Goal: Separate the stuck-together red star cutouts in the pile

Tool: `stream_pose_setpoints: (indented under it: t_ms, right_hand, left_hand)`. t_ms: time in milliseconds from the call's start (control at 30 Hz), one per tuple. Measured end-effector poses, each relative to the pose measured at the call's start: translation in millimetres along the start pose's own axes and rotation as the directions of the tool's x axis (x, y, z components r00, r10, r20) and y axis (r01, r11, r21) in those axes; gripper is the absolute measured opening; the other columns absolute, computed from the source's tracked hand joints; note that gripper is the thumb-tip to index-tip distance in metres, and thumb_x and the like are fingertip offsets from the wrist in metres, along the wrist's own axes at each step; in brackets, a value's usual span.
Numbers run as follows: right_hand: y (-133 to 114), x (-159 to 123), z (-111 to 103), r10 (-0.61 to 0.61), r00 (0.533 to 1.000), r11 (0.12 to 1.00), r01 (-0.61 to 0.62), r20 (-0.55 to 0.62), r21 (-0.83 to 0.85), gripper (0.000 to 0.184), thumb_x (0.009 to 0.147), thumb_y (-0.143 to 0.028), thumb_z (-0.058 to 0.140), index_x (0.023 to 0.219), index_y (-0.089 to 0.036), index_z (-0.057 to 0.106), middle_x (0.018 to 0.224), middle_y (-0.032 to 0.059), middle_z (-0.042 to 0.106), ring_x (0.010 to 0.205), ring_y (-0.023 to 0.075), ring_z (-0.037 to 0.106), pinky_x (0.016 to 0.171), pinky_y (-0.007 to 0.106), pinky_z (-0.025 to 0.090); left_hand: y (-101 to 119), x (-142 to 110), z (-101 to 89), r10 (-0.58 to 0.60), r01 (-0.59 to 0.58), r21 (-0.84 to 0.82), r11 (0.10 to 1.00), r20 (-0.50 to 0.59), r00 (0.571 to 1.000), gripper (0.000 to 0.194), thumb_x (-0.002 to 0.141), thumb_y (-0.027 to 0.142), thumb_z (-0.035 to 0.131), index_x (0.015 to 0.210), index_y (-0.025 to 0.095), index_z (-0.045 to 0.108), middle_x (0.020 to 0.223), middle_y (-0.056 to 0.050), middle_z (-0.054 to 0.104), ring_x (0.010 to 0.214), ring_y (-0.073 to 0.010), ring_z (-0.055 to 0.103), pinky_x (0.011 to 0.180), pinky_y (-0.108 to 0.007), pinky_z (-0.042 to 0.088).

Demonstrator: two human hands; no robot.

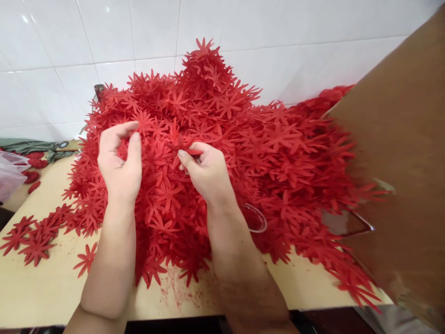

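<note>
A large heap of red star-shaped flower cutouts [167, 197], each with several narrow petals, covers much of the table. Over the middle of the heap, my right hand [208, 171] pinches a red flower cutout [179, 144] between thumb and fingers. The pinched piece stands up a little, its petals pointing away from me. To its left hovers my left hand [120, 162], thumb and index finger curved and apart, nothing visible between them. Its other fingers are partly hidden. Near my right forearm, a clear round rim [257, 218] shows among the cutouts.
A brown cardboard box [396, 153] stands along the right side. White wall tiles [243, 23] rise behind the heap. At the left lie a green cloth [31, 146], a translucent plastic bag [12, 171] and loose cutouts [36, 246] on the pale tabletop [21, 287].
</note>
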State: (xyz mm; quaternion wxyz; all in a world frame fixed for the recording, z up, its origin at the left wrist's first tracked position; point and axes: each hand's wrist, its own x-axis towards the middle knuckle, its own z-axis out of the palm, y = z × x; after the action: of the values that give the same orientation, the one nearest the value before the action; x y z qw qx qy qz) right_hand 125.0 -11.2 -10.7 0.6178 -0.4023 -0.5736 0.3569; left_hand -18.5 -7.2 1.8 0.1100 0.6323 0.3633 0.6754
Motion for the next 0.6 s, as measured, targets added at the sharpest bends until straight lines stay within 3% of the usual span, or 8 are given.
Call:
stream_pose_setpoints:
  t_ms: [67,133,233,400,500,600]
  right_hand:
    - [-1,-2,1,-0.017,0.999,0.999,0.018,0.041,-0.034,0.012,0.075,-0.023,0.056,0.067,-0.015,0.053,0.053,-0.0033,0.05,0.048,0.0064,0.043,0.048,0.022,0.033]
    - [0,-3,1,-0.055,0.995,0.996,0.061,0.087,-0.069,0.014,0.076,-0.023,0.055,0.064,-0.016,0.052,0.054,-0.0034,0.049,0.049,0.0062,0.041,0.049,0.022,0.032]
    - [3,-3,-2,-0.069,0.995,0.992,0.076,0.073,-0.099,0.027,0.08,-0.03,0.054,0.057,-0.018,0.044,0.05,-0.0043,0.04,0.047,0.0061,0.034,0.047,0.023,0.028]
    - [8,1,-4,-0.056,0.998,0.998,0.058,0.042,-0.028,0.038,0.082,-0.046,0.052,0.058,-0.019,0.041,0.05,-0.0049,0.033,0.049,0.0063,0.031,0.048,0.023,0.028]
    - [3,0,-2,-0.075,0.988,0.997,0.071,0.132,0.041,0.03,0.083,-0.043,0.05,0.066,-0.018,0.047,0.056,-0.0044,0.04,0.053,0.0069,0.036,0.053,0.023,0.034]
    - [-3,-3,0,-0.077,0.963,0.994,0.053,0.26,0.095,0.015,0.079,-0.033,0.056,0.077,-0.019,0.051,0.063,-0.0036,0.046,0.058,0.0077,0.042,0.057,0.023,0.038]
  left_hand:
    - [11,-5,8.5,0.063,-0.064,0.042,0.997,0.03,0.998,0.019,0.082,0.033,0.057,0.094,0.021,0.066,0.097,-0.004,0.065,0.096,-0.0141,0.059,0.091,-0.029,0.046]
    - [17,-8,15.5,0.082,-0.094,0.086,0.992,0.127,0.989,0.018,0.079,0.03,0.06,0.091,0.02,0.068,0.092,-0.003,0.066,0.089,-0.0129,0.06,0.087,-0.027,0.047]
    - [16,-11,21.2,0.049,-0.079,0.121,0.989,0.237,0.97,0.024,0.076,0.031,0.064,0.096,0.02,0.068,0.093,-0.003,0.066,0.089,-0.0126,0.061,0.086,-0.026,0.048]
    - [10,-11,21.8,0.015,-0.038,0.07,0.997,0.305,0.952,0.025,0.075,0.029,0.065,0.097,0.019,0.068,0.095,-0.004,0.066,0.089,-0.0127,0.06,0.086,-0.026,0.047]
    - [9,-9,21.5,-0.022,0.02,0.012,1.0,0.255,0.967,0.014,0.077,0.026,0.062,0.085,0.017,0.067,0.088,-0.004,0.067,0.085,-0.0122,0.06,0.083,-0.025,0.047]
    - [5,-6,19.9,-0.097,0.102,-0.034,0.994,0.12,0.988,0.012,0.077,0.028,0.061,0.077,0.017,0.064,0.081,-0.003,0.065,0.078,-0.0111,0.059,0.076,-0.023,0.047]
